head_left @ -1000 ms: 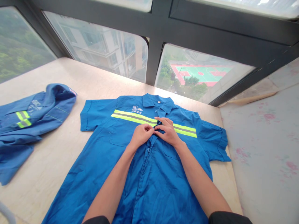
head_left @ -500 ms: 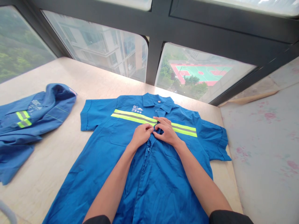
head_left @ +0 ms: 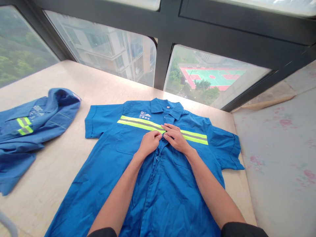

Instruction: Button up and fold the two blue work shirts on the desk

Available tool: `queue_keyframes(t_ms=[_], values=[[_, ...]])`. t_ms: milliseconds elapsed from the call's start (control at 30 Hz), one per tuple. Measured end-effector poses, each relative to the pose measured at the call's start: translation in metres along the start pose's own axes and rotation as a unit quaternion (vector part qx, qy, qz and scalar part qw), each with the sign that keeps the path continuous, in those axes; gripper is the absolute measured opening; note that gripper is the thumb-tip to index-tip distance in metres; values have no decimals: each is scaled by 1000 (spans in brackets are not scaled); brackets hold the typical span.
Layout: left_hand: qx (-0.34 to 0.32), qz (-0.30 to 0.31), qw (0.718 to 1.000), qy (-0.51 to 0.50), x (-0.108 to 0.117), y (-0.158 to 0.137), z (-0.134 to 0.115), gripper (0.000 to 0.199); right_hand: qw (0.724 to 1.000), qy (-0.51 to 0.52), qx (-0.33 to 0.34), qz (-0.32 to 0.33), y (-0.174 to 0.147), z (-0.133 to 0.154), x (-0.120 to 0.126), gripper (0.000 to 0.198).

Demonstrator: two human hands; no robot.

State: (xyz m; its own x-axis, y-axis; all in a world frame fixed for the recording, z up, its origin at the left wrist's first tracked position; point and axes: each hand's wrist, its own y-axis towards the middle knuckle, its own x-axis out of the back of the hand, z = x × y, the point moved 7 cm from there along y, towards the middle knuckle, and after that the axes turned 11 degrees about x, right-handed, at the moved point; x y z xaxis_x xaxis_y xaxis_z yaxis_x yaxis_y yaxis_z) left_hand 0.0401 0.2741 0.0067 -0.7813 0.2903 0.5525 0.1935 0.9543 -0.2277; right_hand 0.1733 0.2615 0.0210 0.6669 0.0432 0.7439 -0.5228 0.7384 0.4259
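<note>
A blue short-sleeved work shirt point(head_left: 98, 187) lies spread out front side up, its collar toward the window. A yellow and grey reflective stripe point(head_left: 138, 123) crosses its chest, with a white logo above. My left hand point(head_left: 150, 142) pinches the front placket just below the stripe. Right beside it, my right hand point(head_left: 176, 138) has thumb and index finger closed on the placket's other side, its other fingers lying over the stripe. The fingertips nearly meet and hide what lies between them. Below the hands a button point(head_left: 157, 158) shows on the placket.
A second blue garment point(head_left: 37, 128) with a yellow stripe lies crumpled on the pale sill point(head_left: 74, 82) at left. Dark window frames point(head_left: 164, 65) rise behind the shirt. A flower-patterned wall point(head_left: 278, 164) bounds the right side. A grey curved object point(head_left: 8, 223) pokes in at lower left.
My right hand's fingers have drawn closer together, closing the ring between thumb and index finger. My left hand stays almost in place, and the shirt has barely shifted.
</note>
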Motion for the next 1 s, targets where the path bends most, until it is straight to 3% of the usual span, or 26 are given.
queue_keyframes(t_ms=[233, 467, 633, 800, 1000], values=[[-3, -2, 1000, -2, 0, 1, 1, 23, 1000, -21, -2, -12, 1, 1, 0, 22], [23, -41, 996, -74, 6, 0, 5, 15, 997, -35, 10, -62, 2, 5, 8, 12], [39, -48, 995, -78, 9, -1, 7, 8, 998, -39, 28, -45, 2, 12, 8, 15], [14, -71, 997, 16, 16, -3, 1, 7, 999, -42, 25, -10, 1, 8, 2, 10], [-77, -84, 986, 119, 19, -6, -10, 15, 998, -57, 17, -6, 1, 6, 0, 10]])
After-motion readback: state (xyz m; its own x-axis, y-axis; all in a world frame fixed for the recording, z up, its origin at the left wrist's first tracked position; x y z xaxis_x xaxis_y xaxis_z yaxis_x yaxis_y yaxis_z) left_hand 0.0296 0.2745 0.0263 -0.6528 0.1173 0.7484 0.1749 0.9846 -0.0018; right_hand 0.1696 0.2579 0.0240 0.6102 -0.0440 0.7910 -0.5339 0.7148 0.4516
